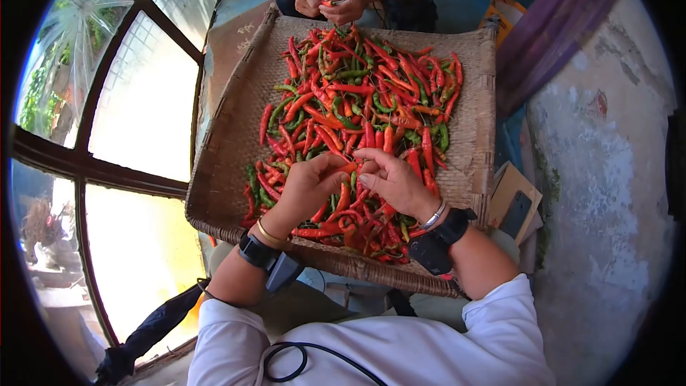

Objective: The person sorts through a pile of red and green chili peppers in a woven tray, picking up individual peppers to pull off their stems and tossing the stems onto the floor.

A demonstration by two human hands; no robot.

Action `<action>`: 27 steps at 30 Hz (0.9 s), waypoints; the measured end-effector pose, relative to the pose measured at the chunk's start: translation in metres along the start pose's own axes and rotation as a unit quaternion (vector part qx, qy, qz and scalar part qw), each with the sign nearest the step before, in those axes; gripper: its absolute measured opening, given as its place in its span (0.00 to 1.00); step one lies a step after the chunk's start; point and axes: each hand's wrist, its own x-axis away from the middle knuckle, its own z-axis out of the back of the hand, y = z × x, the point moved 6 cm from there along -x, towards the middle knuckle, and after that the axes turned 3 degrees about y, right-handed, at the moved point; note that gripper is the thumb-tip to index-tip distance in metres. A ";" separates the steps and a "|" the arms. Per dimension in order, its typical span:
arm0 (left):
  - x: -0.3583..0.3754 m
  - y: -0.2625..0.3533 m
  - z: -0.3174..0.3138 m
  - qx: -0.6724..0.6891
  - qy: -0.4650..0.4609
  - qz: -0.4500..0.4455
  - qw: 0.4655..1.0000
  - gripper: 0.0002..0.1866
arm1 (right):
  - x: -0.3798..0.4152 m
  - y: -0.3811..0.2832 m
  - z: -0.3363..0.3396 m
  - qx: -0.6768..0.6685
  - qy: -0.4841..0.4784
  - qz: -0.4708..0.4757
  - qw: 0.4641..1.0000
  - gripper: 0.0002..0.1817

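Observation:
My left hand is closed, with thumb and fingers pinching an orange-red chili pepper. My right hand meets it from the other side, its fingertips closed at the pepper's other end. Both hands hover over the near half of a shallow woven basket. Below and beyond them lies a heap of chili peppers, mostly red, some orange and green. My fingers partly cover the held pepper, so its stem end cannot be made out.
Across the basket, a co-worker's hands hold a small pepper over the far rim. A paned window runs along the left. At right are a phone on cardboard, a purple cloth and a worn wall.

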 end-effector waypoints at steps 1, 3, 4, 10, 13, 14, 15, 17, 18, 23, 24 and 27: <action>0.001 -0.011 -0.005 0.118 -0.016 0.072 0.990 0.10 | -0.001 0.001 -0.001 0.003 0.000 -0.004 1.000 0.16; 0.006 -0.013 -0.010 0.134 -0.056 0.107 0.984 0.10 | 0.001 0.002 -0.005 -0.069 -0.034 0.010 0.997 0.14; 0.008 -0.012 -0.013 0.142 -0.095 0.136 0.976 0.10 | 0.001 0.005 -0.004 -0.066 -0.034 0.006 0.997 0.14; 0.007 -0.014 -0.017 0.212 -0.111 0.190 0.952 0.10 | 0.000 0.013 0.005 -0.072 -0.001 -0.066 0.995 0.09; 0.006 -0.013 -0.012 0.217 -0.098 0.198 0.951 0.12 | -0.005 0.010 0.030 -0.130 0.067 -0.118 0.982 0.08; 0.006 -0.013 -0.009 0.207 -0.086 0.202 0.953 0.13 | -0.009 0.008 0.041 -0.116 0.091 -0.113 0.982 0.08; 0.006 -0.015 -0.008 0.209 -0.085 0.198 0.954 0.13 | -0.012 0.008 0.051 -0.133 0.106 -0.103 0.980 0.09; 0.006 -0.024 -0.005 0.209 -0.053 0.203 0.955 0.16 | -0.017 0.007 0.063 -0.147 0.119 -0.089 0.978 0.10; 0.006 -0.026 -0.006 0.209 -0.052 0.200 0.956 0.16 | -0.020 0.001 0.065 -0.218 0.123 -0.044 0.967 0.12; 0.008 -0.032 -0.014 0.204 -0.057 0.170 0.962 0.17 | -0.025 -0.021 0.066 -0.318 0.154 0.061 0.934 0.20; 0.007 -0.032 -0.015 0.203 -0.067 0.165 0.963 0.17 | -0.025 -0.011 0.077 -0.233 0.210 0.058 0.948 0.21; 0.009 -0.028 -0.018 0.211 -0.083 0.174 0.958 0.16 | -0.030 0.009 0.100 0.082 0.248 0.080 0.962 0.25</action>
